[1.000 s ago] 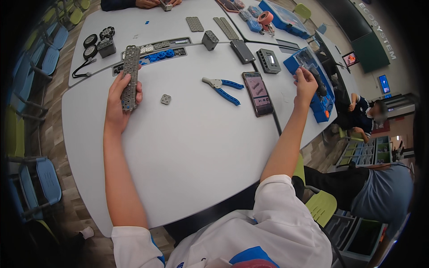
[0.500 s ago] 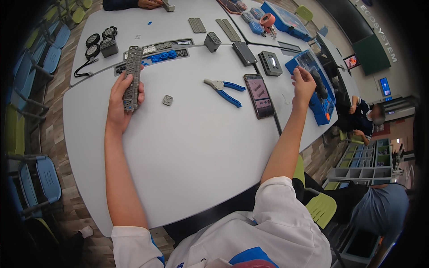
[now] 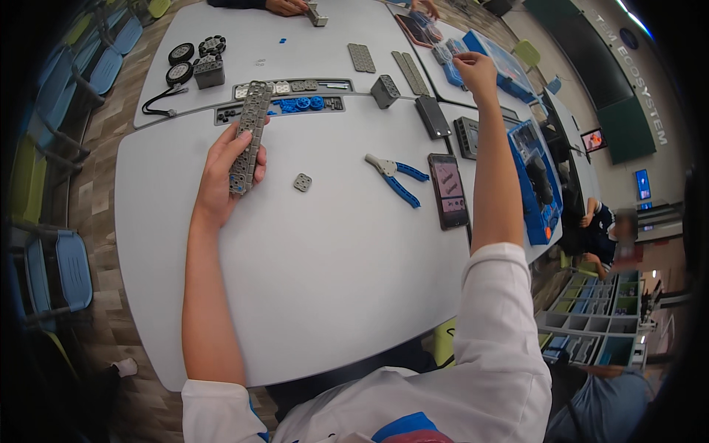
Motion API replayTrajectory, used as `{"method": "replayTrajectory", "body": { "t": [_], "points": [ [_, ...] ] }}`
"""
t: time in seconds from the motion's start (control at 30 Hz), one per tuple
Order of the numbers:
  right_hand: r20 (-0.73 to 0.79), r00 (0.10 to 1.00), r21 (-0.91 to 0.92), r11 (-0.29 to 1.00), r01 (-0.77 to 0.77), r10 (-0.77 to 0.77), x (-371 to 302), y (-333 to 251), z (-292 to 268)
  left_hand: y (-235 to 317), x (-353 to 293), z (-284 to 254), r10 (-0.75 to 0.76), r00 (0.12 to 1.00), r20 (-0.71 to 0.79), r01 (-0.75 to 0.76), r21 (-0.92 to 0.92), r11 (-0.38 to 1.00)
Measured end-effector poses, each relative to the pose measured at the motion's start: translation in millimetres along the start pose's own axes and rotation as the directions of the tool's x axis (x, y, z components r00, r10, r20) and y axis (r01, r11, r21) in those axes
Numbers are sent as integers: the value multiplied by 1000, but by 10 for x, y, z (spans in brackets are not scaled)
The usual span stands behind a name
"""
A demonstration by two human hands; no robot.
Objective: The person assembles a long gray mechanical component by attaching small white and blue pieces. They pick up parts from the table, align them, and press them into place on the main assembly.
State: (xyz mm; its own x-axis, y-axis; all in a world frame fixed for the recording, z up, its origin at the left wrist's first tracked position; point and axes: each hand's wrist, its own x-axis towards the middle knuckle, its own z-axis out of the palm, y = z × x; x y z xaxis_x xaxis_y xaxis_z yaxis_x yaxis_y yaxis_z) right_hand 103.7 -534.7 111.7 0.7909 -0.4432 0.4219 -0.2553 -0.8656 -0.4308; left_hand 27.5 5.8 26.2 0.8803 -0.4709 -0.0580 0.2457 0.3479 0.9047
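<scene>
Far left of the pale worktop (image 3: 332, 288): black-tyred wheels (image 3: 180, 53) clustered beside a grey block (image 3: 210, 73), a black cable (image 3: 153, 111) just nearer. Left hand (image 3: 223, 166) raised over the worktop – fingers closed around a long grey perforated beam (image 3: 252, 133), held tilted, far end leaning right. Right of it, a small square grey plate (image 3: 303, 182) lies flat, apart from the hand. Next, blue-handled pliers (image 3: 399, 176), handles spread, then a phone (image 3: 448, 193), screen lit. Right arm stretched far out; right hand (image 3: 478, 72) near small blue boxes (image 3: 450, 68) – fingers bent, tips close together, cannot tell whether they hold anything. Rightmost, an open blue bin (image 3: 530, 214) of parts.
</scene>
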Motion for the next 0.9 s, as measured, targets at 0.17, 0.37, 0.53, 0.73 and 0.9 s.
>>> {"method": "replayTrajectory", "body": {
  "t": [0.17,0.37,0.53,0.73,0.9],
  "points": [
    [202,979,-372,927,47,31,812,95,688,-6,19,-8,-5,1000,-29,6,26,1000],
    [53,937,-466,838,-282,345,850,19,1066,-8,18,-19,-8,1000,-27,8,14,1000],
    [98,956,-515,836,-188,276,607,100,1007,-24,14,-15,7,1000,-9,-7,2,1000],
    [73,964,-451,870,-199,258,506,358,1147,-13,5,-1,10,1000,-11,-10,-4,1000],
    [-111,993,-252,968,3,-32,648,-241,750,10,-2,2,2,1000,-8,-2,29,1000]
  ]
}}
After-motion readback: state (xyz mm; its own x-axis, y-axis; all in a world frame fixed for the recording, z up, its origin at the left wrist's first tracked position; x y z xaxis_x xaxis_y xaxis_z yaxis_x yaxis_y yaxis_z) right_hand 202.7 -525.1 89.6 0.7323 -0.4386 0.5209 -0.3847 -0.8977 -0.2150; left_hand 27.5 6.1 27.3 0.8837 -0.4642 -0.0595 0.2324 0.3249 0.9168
